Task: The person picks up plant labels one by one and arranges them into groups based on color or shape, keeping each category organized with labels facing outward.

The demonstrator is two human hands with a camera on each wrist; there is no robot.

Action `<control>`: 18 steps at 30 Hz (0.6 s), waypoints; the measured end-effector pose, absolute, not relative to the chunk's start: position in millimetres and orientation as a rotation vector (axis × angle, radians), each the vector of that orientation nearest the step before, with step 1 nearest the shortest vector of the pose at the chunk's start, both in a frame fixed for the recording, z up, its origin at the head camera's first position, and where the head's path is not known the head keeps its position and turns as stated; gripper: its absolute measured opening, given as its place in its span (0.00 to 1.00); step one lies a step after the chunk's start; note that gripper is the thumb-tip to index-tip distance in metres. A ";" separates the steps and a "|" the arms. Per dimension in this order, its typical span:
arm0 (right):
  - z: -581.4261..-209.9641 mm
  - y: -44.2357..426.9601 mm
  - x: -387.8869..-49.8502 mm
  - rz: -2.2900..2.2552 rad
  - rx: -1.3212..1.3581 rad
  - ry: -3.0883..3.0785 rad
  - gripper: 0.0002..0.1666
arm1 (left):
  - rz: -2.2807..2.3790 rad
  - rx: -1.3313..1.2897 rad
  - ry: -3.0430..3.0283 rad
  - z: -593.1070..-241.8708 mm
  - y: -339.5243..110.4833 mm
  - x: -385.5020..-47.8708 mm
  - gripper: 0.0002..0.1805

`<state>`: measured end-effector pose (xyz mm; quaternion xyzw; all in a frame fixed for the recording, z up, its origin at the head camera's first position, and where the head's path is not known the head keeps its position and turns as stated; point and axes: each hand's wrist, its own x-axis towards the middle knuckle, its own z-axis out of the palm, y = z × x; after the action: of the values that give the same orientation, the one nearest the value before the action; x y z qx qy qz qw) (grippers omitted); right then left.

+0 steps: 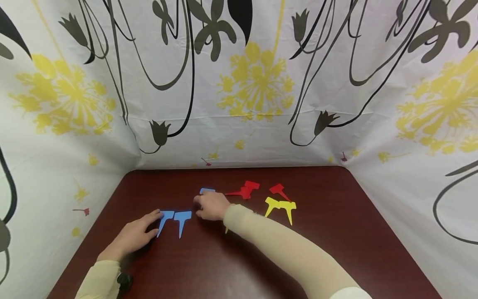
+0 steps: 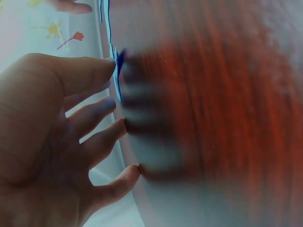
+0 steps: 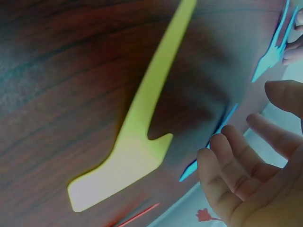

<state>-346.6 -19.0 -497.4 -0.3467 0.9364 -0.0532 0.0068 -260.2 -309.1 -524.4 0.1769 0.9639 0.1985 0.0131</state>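
The left hand (image 1: 132,235) rests at the left, thumb and fingertips touching a blue T-shaped piece (image 1: 167,215); in the left wrist view the left hand (image 2: 71,118) has spread, relaxed fingers. Beside that piece lies a second blue piece (image 1: 182,217). Farther right the right hand (image 1: 212,205) is over a third blue piece (image 1: 207,190), which it partly covers. In the right wrist view the right hand (image 3: 255,165) has loosely bent fingers beside a blue piece (image 3: 189,171); whether they touch is unclear. A yellow piece (image 3: 137,151) lies near it.
Red pieces (image 1: 245,192) lie behind the right hand, partly overlapping. Another red piece (image 1: 277,189) sits farther right, above two yellow pieces (image 1: 288,206). A patterned cloth (image 1: 239,137) surrounds the dark table (image 1: 209,265). The right sleeve (image 1: 284,245) crosses the table.
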 end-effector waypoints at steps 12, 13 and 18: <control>-511.6 -16.5 -354.8 -0.198 -1.063 2.939 0.14 | 0.599 0.555 2.973 -522.7 -308.7 -260.0 0.28; -512.4 -16.6 -355.0 -0.198 -1.066 2.949 0.13 | 0.598 0.557 2.974 -522.4 -308.4 -260.0 0.28; -515.7 -18.3 -355.1 -0.198 -1.029 3.030 0.04 | 0.590 0.557 2.982 -521.1 -307.0 -260.4 0.28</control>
<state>-355.1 -18.3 -515.7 -0.3208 0.9446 -0.0616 -0.0323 -260.4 -307.0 -521.1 0.1803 0.9646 0.1910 0.0256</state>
